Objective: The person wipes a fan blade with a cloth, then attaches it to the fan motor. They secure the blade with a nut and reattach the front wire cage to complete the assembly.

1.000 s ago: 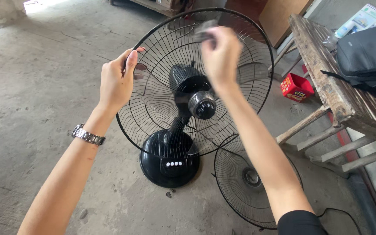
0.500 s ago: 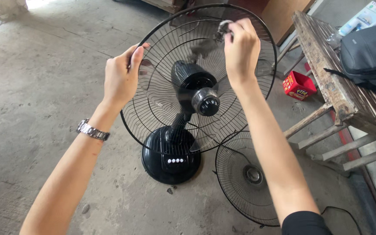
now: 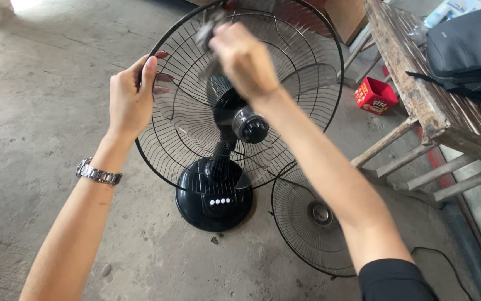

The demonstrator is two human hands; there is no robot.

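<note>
Gripping the rear guard (image 3: 307, 106) at its left rim, our left hand (image 3: 129, 100) has fingers curled round the wire and steadies the fan (image 3: 215, 195), which stands on the concrete floor (image 3: 40, 139) just ahead. Our right hand (image 3: 243, 61) is closed on a grey cloth (image 3: 207, 30), blurred, pressed to the guard's upper wires. We judge this to be wiping; the stroke wants light pressure along the wires. A loose front guard (image 3: 313, 223) lies right of the base, with a bench (image 3: 419, 83) far right.
</note>
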